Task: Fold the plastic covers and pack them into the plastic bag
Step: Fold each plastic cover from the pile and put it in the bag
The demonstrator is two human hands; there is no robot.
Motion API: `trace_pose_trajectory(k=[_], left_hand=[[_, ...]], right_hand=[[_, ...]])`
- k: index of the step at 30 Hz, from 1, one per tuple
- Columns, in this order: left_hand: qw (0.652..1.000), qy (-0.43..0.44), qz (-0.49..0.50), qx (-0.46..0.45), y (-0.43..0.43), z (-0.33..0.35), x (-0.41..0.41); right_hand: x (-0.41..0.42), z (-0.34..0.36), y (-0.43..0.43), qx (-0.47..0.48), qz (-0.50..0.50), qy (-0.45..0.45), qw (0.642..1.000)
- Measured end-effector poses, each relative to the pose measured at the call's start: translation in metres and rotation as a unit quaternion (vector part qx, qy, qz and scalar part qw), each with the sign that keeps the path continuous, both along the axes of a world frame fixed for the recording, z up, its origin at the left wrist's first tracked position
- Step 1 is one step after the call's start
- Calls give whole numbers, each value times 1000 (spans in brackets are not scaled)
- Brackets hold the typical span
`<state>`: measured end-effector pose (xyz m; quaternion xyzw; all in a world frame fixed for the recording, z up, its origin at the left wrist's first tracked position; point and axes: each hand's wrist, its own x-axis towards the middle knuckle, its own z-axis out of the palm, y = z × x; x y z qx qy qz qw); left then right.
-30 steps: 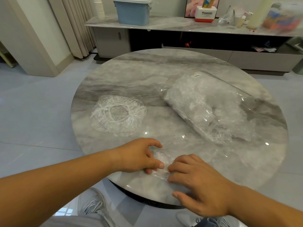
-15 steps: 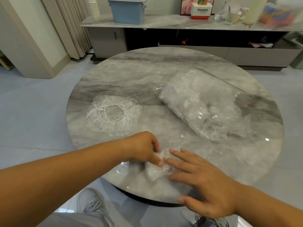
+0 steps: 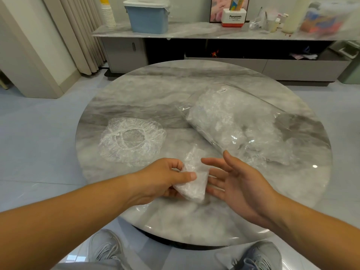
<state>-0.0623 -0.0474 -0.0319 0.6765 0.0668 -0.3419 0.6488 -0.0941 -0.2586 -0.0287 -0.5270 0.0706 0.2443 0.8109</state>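
A pale living room with a round marble counter (image 3: 159, 88) in the middle.
Light grey floor (image 3: 35, 137) tiles lie all round it. Behind stands a long, low, marble-topped sideboard (image 3: 194, 31) carrying a blue tub (image 3: 148, 20). A beige curtain (image 3: 78, 32) hangs at the left beside a white wall (image 3: 17, 41).

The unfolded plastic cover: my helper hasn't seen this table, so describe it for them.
On the round marble table, look at the left half. The unfolded plastic cover lies there alone, a crinkled clear disc. Unlike the folded cover in the left hand and those in the plastic bag, it is spread flat.
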Motion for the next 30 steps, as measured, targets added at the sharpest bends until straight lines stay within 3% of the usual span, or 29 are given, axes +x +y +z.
trace_pose_trajectory(k=[5,10,12,18,22,27,30], left_hand=[[998,54,-38,6,-2,1,-6],[994,100,-39,-9,-2,3,-5],[991,125,-39,-30,0,5,-4],[976,176,-18,-125,9,9,0],[964,206,5,-170,11,9,4],[982,145,-46,-111,6,5,-1],[994,102,-17,-47,3,-1,-6]], right_hand=[[1,1,-2,-128,-3,-105,986],[-10,-4,-8,-355,87,-337,868],[-14,-9,-10,-373,97,-375,843],[-20,-12,-12,-378,114,-402,826],[-20,-12,-15,-432,154,-461,760],[-22,-17,-17,-480,223,-537,656],[-23,-17,-17,-482,241,-541,646]])
